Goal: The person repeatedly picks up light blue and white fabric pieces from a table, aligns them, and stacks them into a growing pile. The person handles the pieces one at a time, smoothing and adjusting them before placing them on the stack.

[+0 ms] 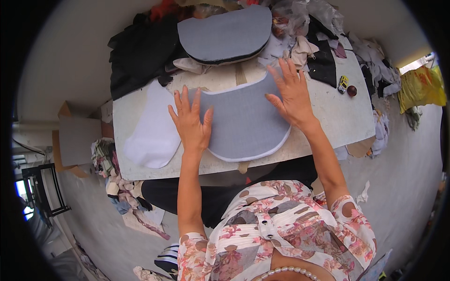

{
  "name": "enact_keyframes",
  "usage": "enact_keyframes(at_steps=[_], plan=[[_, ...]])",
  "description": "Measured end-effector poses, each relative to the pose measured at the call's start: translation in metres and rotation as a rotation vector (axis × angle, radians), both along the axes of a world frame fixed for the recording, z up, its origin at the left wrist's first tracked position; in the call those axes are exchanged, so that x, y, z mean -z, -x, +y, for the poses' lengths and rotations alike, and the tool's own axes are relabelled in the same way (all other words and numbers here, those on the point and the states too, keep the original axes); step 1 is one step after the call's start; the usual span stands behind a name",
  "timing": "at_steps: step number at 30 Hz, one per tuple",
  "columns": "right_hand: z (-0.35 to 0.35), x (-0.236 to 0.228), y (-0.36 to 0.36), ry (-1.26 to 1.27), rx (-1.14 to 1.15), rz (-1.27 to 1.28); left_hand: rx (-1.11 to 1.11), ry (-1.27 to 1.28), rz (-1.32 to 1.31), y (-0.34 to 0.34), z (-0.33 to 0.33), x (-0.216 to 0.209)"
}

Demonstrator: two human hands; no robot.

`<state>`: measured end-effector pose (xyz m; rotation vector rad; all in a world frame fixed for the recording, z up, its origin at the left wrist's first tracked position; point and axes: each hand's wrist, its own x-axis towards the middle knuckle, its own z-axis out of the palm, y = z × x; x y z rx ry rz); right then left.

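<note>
A grey fabric piece (pixel 246 122), rounded along its near edge and trimmed by a white border, lies flat on the table in front of me. My left hand (pixel 191 121) rests on its left side with the fingers spread. Over its upper right side lies my right hand (pixel 293 96), fingers stretched out and the thumb pointing inward. Neither hand grips anything. Just left of my left hand is a white cloth piece (pixel 153 133) with a curved outline. Farther back sits a stack of similar grey pieces (pixel 225 35) with a dark lower edge.
Black fabric (pixel 140 58) is heaped at the table's back left. Clear plastic bags (pixel 309 14) and scraps crowd the back right. A yellow toy car (pixel 343 84) and a dark red ball (pixel 352 91) sit near the right edge. A cardboard box (pixel 77 136) stands at left.
</note>
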<state>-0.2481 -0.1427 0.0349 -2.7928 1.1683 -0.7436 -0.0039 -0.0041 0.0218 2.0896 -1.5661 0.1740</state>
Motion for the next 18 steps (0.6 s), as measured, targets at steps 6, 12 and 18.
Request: enact_keyframes(at_steps=[6,12,18], plan=[[0.003,0.025,-0.009,-0.120,-0.042,0.171,0.047,-0.181,0.064,-0.001,0.002,0.020],[0.001,0.027,-0.007,-0.143,-0.048,0.186,0.084,-0.158,0.189,-0.003,0.003,0.020],[0.000,-0.009,-0.020,0.066,-0.093,-0.051,-0.021,0.262,0.418,-0.025,0.033,0.006]])
